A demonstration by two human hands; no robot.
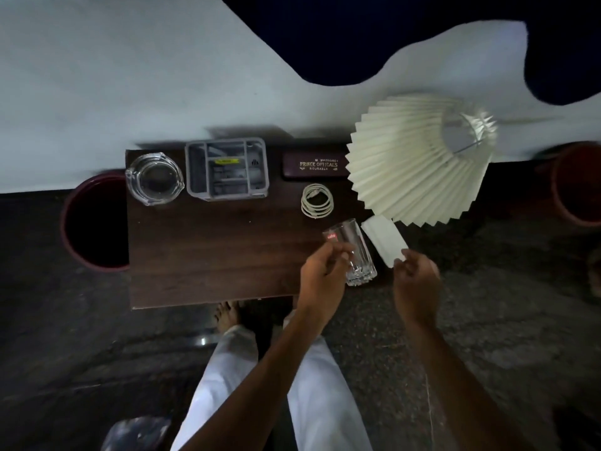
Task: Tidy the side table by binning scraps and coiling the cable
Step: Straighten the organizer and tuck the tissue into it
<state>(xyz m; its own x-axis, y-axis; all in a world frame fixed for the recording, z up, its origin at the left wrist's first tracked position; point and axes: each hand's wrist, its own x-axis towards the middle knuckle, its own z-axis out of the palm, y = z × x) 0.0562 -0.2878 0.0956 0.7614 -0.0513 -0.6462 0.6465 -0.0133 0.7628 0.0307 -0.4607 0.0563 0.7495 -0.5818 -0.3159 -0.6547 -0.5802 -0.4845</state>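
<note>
A white cable [317,201] lies coiled on the dark wooden side table [208,255], just in front of the spectacle case. My left hand [322,275] is closed around a clear drinking glass [354,252] near the table's front right corner. Beside it, my right hand [416,281] pinches the near end of a folded white paper [383,240], which reaches under the lamp shade. A dark red bin [94,222] stands on the floor against the table's left side.
A glass ashtray [154,177] and a grey organiser tray [227,169] sit along the back edge. A brown spectacle case [315,166] lies beside a pleated cream lamp shade [419,157]. Another red bin [579,187] stands at the far right. My legs [234,369] are below.
</note>
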